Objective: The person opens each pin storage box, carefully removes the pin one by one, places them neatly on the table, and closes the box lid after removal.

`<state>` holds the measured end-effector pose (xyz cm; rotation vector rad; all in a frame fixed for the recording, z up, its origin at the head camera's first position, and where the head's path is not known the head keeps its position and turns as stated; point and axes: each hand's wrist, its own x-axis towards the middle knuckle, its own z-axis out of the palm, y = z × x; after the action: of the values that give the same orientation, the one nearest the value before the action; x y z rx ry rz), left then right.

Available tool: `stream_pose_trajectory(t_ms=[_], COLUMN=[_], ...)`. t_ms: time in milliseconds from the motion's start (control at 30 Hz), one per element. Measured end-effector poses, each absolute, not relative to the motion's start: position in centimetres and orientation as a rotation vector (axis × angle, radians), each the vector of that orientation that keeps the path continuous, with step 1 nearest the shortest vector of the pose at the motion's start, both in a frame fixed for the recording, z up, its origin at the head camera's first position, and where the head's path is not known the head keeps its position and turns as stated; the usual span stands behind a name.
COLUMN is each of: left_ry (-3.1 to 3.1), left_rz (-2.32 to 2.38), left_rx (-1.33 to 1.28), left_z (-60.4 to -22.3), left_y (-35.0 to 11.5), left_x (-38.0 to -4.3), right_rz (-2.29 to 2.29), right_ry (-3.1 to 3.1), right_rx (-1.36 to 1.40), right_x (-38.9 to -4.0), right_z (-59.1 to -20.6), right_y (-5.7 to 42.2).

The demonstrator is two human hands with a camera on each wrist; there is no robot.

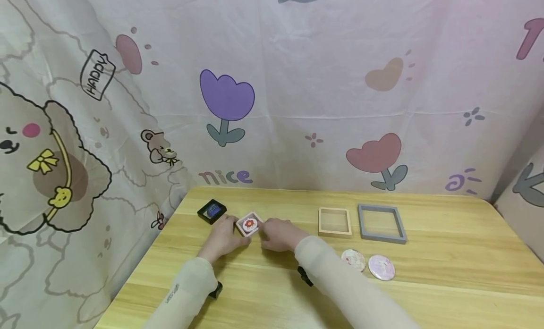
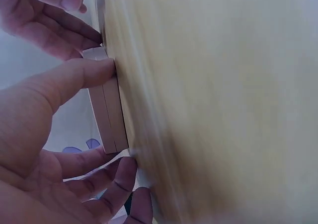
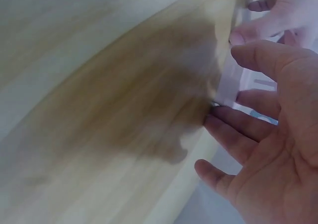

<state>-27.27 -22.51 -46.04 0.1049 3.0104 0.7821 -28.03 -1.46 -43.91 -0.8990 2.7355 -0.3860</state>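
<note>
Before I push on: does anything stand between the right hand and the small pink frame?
Nothing visible does: the right hand touches the small pink frame on its right side; the left hand holds its left.

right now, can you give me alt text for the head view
A person's left hand and right hand hold a small pink frame with a red-flower disc inside, at a wooden table. A black frame lies nearby; to the right are a beige frame, a grey frame and two pale discs.
</note>
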Motion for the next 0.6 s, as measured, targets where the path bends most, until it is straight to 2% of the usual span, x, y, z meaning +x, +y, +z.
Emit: stream_pose_trajectory(t_ms=[600], left_ry=[2.901], left_rz=[1.031], left_rx=[0.193], left_z=[-46.1], left_y=[-20.0], left_x=[-24.4], right_rz=[-0.530], right_ry=[2.620], right_rx=[-0.998], right_x=[-25.0], right_z=[-43.1], right_y=[3.5])
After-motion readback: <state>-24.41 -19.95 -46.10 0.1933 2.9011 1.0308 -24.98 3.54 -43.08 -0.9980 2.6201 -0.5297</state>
